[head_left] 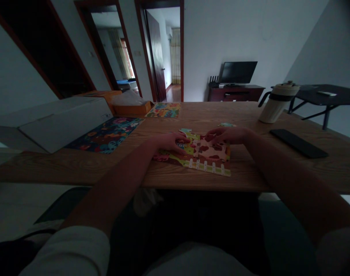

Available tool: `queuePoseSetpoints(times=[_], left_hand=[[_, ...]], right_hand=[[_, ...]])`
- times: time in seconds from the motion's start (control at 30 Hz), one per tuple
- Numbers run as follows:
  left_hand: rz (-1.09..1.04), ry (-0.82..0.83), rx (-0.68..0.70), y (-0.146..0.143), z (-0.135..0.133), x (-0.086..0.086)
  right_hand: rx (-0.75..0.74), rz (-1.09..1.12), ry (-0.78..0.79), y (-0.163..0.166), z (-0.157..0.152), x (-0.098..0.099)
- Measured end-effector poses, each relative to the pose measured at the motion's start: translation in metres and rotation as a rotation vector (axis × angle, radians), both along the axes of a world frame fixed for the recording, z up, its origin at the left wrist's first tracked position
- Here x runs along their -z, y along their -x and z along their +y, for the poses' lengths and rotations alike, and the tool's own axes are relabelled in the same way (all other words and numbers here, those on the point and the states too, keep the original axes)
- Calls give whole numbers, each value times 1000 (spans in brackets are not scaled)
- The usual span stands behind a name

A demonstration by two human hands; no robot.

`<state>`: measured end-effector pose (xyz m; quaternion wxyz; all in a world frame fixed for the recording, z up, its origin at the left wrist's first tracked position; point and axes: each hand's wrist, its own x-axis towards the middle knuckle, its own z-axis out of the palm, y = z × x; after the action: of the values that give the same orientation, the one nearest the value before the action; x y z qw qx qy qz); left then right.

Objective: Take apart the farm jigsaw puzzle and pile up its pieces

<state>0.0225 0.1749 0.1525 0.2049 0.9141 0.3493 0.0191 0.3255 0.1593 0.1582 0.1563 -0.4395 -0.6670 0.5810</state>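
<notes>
A partly assembled jigsaw puzzle (211, 158) lies flat on the wooden table in front of me. It shows a brown-patched pink animal, green ground and a white fence along the near edge. My left hand (173, 142) rests on the puzzle's left side, thumb and fingers apart over the green and blue part. On its upper right area, my right hand (227, 135) presses with bent, spread fingertips, hiding some of the pieces. A loose puzzle piece (227, 124) is just beyond the right hand. Another light piece (185, 130) sits by the puzzle's far edge, near my left fingers.
To the left are a large white box (62, 119), a dark blue picture puzzle (107, 135) and an orange box (131, 109) holding clear plastic. A colourful puzzle (165, 110) lies farther back. At right stand a white thermos jug (278, 102) and a flat black object (297, 143).
</notes>
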Motion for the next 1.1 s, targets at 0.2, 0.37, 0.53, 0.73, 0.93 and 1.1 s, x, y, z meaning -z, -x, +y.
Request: queuePoseSetpoints(times=[0.2,0.37,0.53,0.73,0.93,1.1], left_hand=[[12,9,2,3,6,3],[23,7,0,4,9,5],[-22,-5,-56,10,15,6],[-73,25,-227,19,20,3],[-467,76,-303,-14,9,10],[-617,186,-199,-35,-3,13]], right_hand=[[-83,-19,-95,-1,-2,-4],[-55,45,-156,-5,-4,-8],[92,155,-251,-6,-5,-12],[358,222,-452,0,4,-6],[344,279,-561,17,3,-2],[328,261,-556,36,-4,-1]])
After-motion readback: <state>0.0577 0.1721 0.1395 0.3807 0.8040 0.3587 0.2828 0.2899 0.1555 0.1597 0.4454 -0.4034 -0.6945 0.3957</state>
